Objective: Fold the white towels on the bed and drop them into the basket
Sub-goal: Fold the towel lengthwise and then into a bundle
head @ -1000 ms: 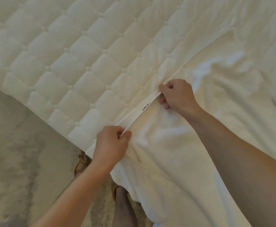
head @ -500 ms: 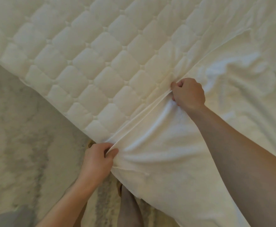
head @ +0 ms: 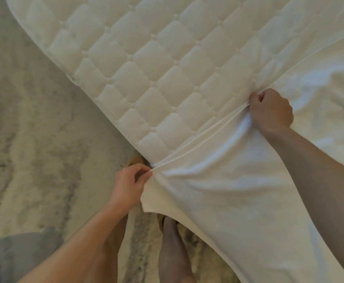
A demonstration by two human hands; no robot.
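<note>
Hemline of the white towel [head: 238,193] runs taut between both fists at the quilted mattress [head: 146,78] corner: left hand [head: 129,185] pinching its corner, right hand [head: 271,109] clenched further along. Tension should be equal before folding; no basket in view.

Bedroom of a home. A bed with a quilted, diamond-stitched mattress cover [head: 146,74] extends away from and to the left of the left hand [head: 130,184], while a white towel [head: 238,190] lies spread over it beneath and beyond the right hand [head: 271,111]. Below and left of the left hand, a soft, mottled grey-and-cream carpet [head: 34,139] covers the floor beside the bed.
</note>
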